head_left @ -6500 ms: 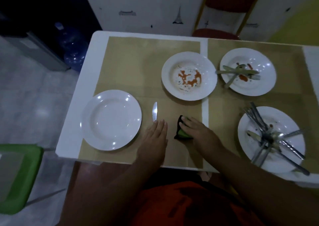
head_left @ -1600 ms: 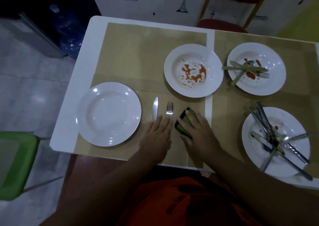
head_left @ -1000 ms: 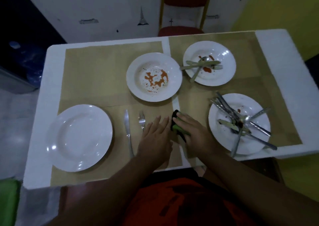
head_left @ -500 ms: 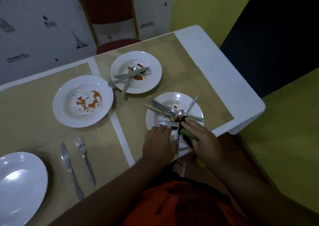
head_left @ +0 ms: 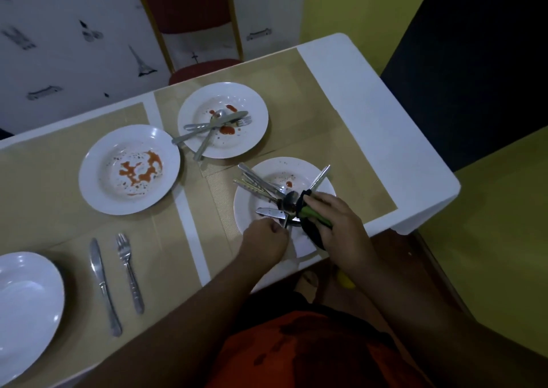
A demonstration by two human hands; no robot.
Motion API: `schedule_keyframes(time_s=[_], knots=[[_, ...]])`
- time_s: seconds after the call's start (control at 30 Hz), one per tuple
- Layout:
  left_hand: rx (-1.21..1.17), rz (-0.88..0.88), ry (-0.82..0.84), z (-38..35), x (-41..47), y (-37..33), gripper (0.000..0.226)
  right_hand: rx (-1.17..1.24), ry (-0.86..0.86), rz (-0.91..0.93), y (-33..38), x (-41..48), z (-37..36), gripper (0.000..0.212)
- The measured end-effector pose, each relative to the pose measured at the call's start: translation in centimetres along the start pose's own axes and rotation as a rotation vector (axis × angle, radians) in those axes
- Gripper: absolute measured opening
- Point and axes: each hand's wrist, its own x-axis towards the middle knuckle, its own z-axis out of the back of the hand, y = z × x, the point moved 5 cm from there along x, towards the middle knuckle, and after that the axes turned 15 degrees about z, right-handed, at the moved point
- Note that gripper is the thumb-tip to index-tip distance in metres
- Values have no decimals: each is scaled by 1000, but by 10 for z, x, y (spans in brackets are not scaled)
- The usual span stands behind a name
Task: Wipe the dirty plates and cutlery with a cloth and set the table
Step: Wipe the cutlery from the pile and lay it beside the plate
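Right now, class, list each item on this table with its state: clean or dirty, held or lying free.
Left plate: clean, bare.
Knife: laid out, free.
Fork: beside knife, free.
Middle plate: smeared with red sauce.
Far plate: sauce-spotted, cutlery across it.
Right plate: spotted, under cutlery pile.
Cloth: gripped by right hand.
Left hand: pinching one piled piece.

1 wide-angle camera, worn on the head, is looking forward and steeply down, sitting close above the near edge of the table (head_left: pixel 370 106).
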Motion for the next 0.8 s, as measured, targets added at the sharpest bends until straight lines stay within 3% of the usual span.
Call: schedule_keyframes(time_s=[0.13, 0.27, 0.4, 0.5, 0.67, 0.8], knots=[[-254, 106, 285, 6, -17, -1, 16, 20, 15, 36, 4, 17, -6, 52], [-472, 179, 471, 8, -33, -3, 18, 44, 181, 24, 5, 22, -25, 48], [-685, 232, 514, 6, -34, 3, 21, -17, 321, -36, 1, 19, -34, 40], [-748, 221, 513, 8, -31, 10, 22, 4, 418, 24, 9, 16, -35, 51], [-745, 181, 496, 19, -25, 16, 21, -11, 385, 26, 23, 24, -43, 50], [-706, 113, 466, 31, -21, 25, 22, -115, 373, 149, 30, 33, -46, 46]])
